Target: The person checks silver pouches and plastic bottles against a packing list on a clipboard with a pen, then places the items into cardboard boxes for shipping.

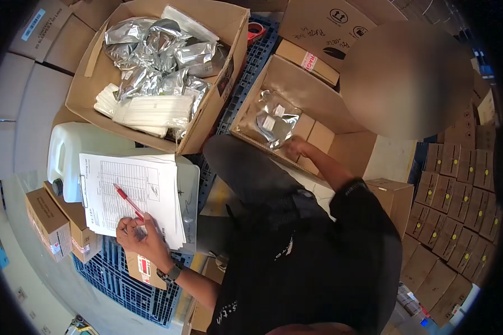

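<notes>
My left hand (138, 235) rests on the lower edge of printed sheets (109, 167) on a clipboard, its fingers curled and pinching the end of a red pen (128, 202). The pen slants across the top form. In the open carton at upper centre, my right hand (297, 147) is at the lower corner of a silver foil bag (276, 120). Its fingers are blurred, so their grip is unclear. Brown boxes (320, 137) lie beside the bag.
A large open carton (75, 92) holds several silver bags (145, 47) and white strips (153, 111). A white jug (67, 151) stands near the clipboard. Blue pallets (123, 290) lie below. Another person's blurred head (406, 80) is at upper right, above stacked cartons (452, 195).
</notes>
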A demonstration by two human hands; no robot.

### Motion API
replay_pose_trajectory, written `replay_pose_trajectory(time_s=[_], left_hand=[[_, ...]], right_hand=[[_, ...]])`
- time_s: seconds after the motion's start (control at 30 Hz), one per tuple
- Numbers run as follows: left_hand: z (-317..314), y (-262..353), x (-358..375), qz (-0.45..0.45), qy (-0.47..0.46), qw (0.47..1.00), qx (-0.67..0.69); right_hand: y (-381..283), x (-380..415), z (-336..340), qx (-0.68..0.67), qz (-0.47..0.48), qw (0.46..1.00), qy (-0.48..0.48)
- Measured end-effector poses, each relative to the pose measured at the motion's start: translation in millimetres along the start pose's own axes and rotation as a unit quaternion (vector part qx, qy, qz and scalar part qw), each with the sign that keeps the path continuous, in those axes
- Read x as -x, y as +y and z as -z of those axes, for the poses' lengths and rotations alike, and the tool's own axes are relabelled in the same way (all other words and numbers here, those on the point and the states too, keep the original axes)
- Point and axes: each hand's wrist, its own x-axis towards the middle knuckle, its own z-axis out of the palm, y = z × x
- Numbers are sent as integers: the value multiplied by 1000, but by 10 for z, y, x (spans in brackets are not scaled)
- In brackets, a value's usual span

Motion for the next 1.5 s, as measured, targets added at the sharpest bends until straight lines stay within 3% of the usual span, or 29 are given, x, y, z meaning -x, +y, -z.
replay_pose_trajectory(time_s=[0.03, 0.1, 0.17, 0.23, 0.3, 0.33, 0.37, 0.4, 0.43, 0.53, 0.6, 0.67, 0.77, 0.8, 0.87, 0.93, 1.0, 1.07, 1.1, 1.13, 1.17, 1.2, 1.3, 1.37, 1.4, 1.47, 1.5], left_hand=[[-6, 2, -19, -6, 1, 1000, -9], [-3, -98, -6, -27, 1, 999, -33], [-43, -107, 8, 12, 4, 1000, 17], [-59, -18, -2, 58, 7, 998, 23], [-30, -37, -21, 4, 3, 1000, 16], [-21, 11, -52, -11, 10, 1000, -4], [1, 52, -67, 3, 41, 999, -17], [20, 91, -68, 32, 18, 999, -10], [15, 109, -87, 59, -12, 998, 0], [26, 117, -122, 55, -6, 998, -14], [37, 81, -108, 57, -21, 998, -5], [20, 98, -117, 72, -12, 997, -5], [50, 142, -170, 81, 0, 996, -22], [59, 135, -176, 77, -5, 997, -19], [76, 115, -165, 100, -15, 995, -11], [56, 115, -167, 113, 2, 994, -7], [48, 105, -151, 106, 6, 994, -5], [60, 129, -174, 104, 4, 995, -7], [96, 122, -196, 87, -4, 996, -21], [101, 118, -193, 92, -5, 996, -20], [105, 113, -188, 97, -2, 995, -22], [101, 100, -182, 102, -1, 995, -15], [71, 101, -142, 126, 5, 992, -4], [75, 77, -158, 126, 13, 992, -8], [85, 65, -151, 135, 11, 991, 2], [95, 45, -139, 142, 7, 990, 5], [94, 32, -131, 137, 3, 991, 7]], right_hand=[[-117, -57, -89, 273, 72, 957, -74], [-352, -115, -421, 513, 137, 834, -150], [-722, -387, -659, 628, -22, 773, 84], [-642, -805, -465, 603, -72, 782, 137], [-382, -1248, -146, 528, -72, 836, 127], [424, -1974, 375, 596, -12, 798, 87], [439, -1833, 386, 251, 56, 962, 93], [250, -1766, 69, 258, 74, 961, 67], [119, -1635, -297, 196, 78, 971, 112], [131, -1626, -617, 2, 19, 999, 27], [147, -1761, -572, -50, 57, 997, 29], [198, -2084, -112, 159, 44, 962, -219], [-1098, -1323, -428, 411, 212, 886, -21], [-1579, -1098, -584, 307, 147, 940, -32], [-2476, -700, -827, 214, 233, 941, 121], [-3339, -200, -1353, 93, 455, 873, 151], [-3881, 39, -1997, 71, 529, 843, 65], [-4303, 403, -2965, 284, 531, 787, -134], [-4385, 284, -3420, 358, 578, 695, -234], [-4387, 237, -3875, 418, 528, 674, -303], [-4258, -111, -4271, 480, 586, 572, -316], [-4098, -430, -4629, 566, 583, 489, -318], [-3316, -1435, -5263, 562, 654, 401, -309], [-3025, -1536, -5530, 731, 593, 288, -174], [-2956, -1596, -5616, 731, 596, 282, -177], [-2827, -1630, -5605, 669, 652, 341, -105], [-2824, -1680, -5530, 673, 648, 339, -110]])
